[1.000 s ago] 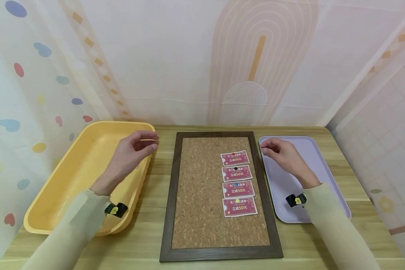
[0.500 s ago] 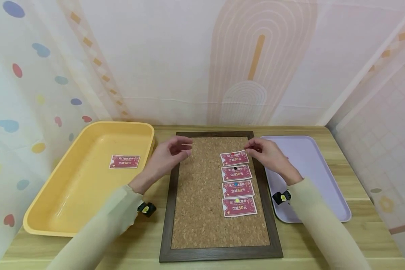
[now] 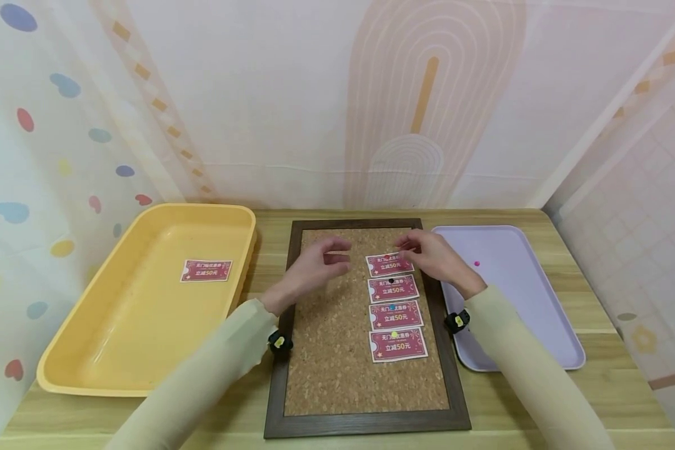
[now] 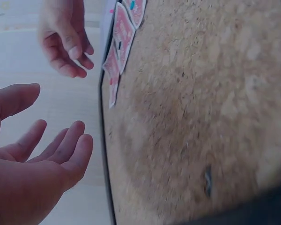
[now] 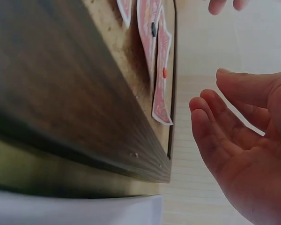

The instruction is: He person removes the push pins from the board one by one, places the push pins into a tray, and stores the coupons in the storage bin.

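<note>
A cork board [image 3: 337,375] in a dark wooden frame lies on the table, with several red coupons pinned in a column along its right side. The top coupon [image 3: 390,267] bears a red pushpin, and the bottom coupon [image 3: 398,345] a yellow one. Over the board's upper left hovers my left hand [image 3: 317,265], fingers relaxed and holding nothing. My right hand [image 3: 433,255] is above the top coupon's right end and overlaps it in the head view. The right wrist view shows that hand [image 5: 246,136] with loosely bent fingers, nothing between them, apart from the coupons.
To the left stands a deep yellow bin [image 3: 118,337] with one loose red coupon [image 3: 206,270] in it. A shallow lilac tray [image 3: 534,312] sits right of the board, holding a pink pushpin [image 3: 477,264]. A patterned curtain [image 3: 292,112] hangs behind the table.
My left hand has moved right, from above the yellow bin to over the cork board, uncovering the loose coupon. My right hand has shifted left from the lilac tray to the top coupon.
</note>
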`<state>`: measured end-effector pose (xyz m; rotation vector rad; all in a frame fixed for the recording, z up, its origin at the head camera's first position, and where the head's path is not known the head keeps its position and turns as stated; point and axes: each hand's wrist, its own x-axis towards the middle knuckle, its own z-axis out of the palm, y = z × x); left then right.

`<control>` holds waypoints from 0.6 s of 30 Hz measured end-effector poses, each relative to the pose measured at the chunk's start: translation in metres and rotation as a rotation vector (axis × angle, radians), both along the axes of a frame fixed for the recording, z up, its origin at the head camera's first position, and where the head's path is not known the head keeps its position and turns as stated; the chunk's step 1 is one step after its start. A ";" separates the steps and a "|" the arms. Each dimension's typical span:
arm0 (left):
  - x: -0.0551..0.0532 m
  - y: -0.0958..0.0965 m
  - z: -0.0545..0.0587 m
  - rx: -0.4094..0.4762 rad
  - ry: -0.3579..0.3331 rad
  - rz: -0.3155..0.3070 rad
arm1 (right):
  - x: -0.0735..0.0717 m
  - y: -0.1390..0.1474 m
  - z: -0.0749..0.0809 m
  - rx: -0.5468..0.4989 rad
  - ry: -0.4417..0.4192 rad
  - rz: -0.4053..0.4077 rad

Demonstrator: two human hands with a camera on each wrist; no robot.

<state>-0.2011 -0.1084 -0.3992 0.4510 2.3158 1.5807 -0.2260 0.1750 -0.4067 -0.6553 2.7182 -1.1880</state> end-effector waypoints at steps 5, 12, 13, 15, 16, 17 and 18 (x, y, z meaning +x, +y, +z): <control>-0.007 0.012 -0.006 -0.070 0.015 0.005 | -0.007 -0.003 -0.003 0.033 -0.027 0.023; -0.017 0.027 -0.012 -0.168 0.049 -0.010 | -0.014 -0.007 -0.003 0.069 -0.047 0.052; -0.019 0.029 -0.013 -0.180 0.057 -0.011 | -0.014 -0.008 -0.002 0.074 -0.050 0.059; -0.021 0.032 -0.014 -0.198 0.074 -0.018 | -0.016 -0.010 -0.002 0.089 -0.057 0.070; -0.023 0.033 -0.015 -0.206 0.083 -0.022 | -0.017 -0.011 -0.002 0.098 -0.065 0.073; -0.024 0.035 -0.016 -0.213 0.093 -0.027 | -0.018 -0.012 -0.002 0.108 -0.069 0.078; -0.025 0.036 -0.016 -0.220 0.098 -0.031 | -0.018 -0.012 -0.002 0.119 -0.073 0.080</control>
